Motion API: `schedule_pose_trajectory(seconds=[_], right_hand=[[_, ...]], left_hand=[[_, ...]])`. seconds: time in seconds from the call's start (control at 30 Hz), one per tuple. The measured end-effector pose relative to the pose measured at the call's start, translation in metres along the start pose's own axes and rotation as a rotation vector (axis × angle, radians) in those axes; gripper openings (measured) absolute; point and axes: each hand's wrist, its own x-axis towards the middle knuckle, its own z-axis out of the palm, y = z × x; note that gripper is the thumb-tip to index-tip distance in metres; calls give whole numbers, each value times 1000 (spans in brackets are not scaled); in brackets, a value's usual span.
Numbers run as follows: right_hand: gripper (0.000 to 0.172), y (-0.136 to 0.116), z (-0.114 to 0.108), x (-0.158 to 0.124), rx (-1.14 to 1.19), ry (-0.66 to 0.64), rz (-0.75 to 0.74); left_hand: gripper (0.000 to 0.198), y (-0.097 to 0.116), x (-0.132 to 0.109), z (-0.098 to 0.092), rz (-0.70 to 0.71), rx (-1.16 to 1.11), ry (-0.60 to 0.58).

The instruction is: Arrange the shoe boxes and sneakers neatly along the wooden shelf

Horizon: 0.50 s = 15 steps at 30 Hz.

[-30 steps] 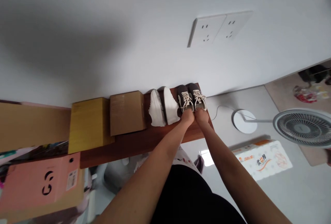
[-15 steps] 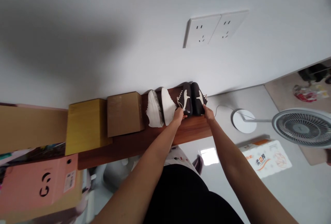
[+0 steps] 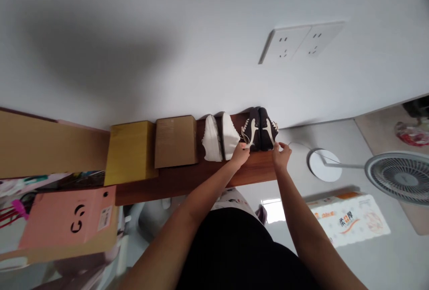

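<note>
A pair of dark shoes (image 3: pixel 260 128) with white stripes stands tipped up on its toes against the wall, at the right end of a brown wooden shelf (image 3: pixel 197 179). My left hand (image 3: pixel 239 156) has its fingers curled at the heel of the left dark shoe and touches it. My right hand (image 3: pixel 280 156) is just right of the right dark shoe, with fingers apart, fingertips close to its heel and nothing held. A pair of white shoes (image 3: pixel 219 138) stands tipped the same way just left of the dark pair.
Left of the white shoes, a brown cardboard box (image 3: pixel 175 140) and a yellow box (image 3: pixel 132 152) stand on the shelf. A pink box (image 3: pixel 67 216) lies lower left. On the floor to the right are a white fan (image 3: pixel 398 176), its round base (image 3: pixel 324 166) and a tissue pack (image 3: pixel 348 219). Wall sockets (image 3: pixel 300 42) sit above.
The dark shoes went from lying flat with laces up to standing tipped against the wall. My right hand has come off the shoe and opened. The view has shifted a little.
</note>
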Motion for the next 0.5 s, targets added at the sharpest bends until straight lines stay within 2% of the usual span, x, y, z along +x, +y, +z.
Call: schedule_pose_trajectory(seconds=[0.07, 0.17, 0.23, 0.33, 0.4, 0.5], right_hand=[[52, -2, -4, -27, 41, -51, -16], [49, -4, -3, -74, 93, -188, -12], [48, -8, 4, -108, 149, -343, 11], [43, -23, 21, -160, 179, -627, 9], [38, -42, 37, -194, 172, -793, -34], [31, -79, 66, -242, 172, -956, -102]], left_hand=[[21, -11, -22, -25, -33, -73, -56], [18, -37, -58, -79, -80, -140, -91], [17, -62, -82, -120, -126, -170, -41], [17, -104, -116, -182, -180, -236, 95], [18, -131, -135, -219, -205, -295, 171], [17, -162, -158, -265, -242, -336, 269]])
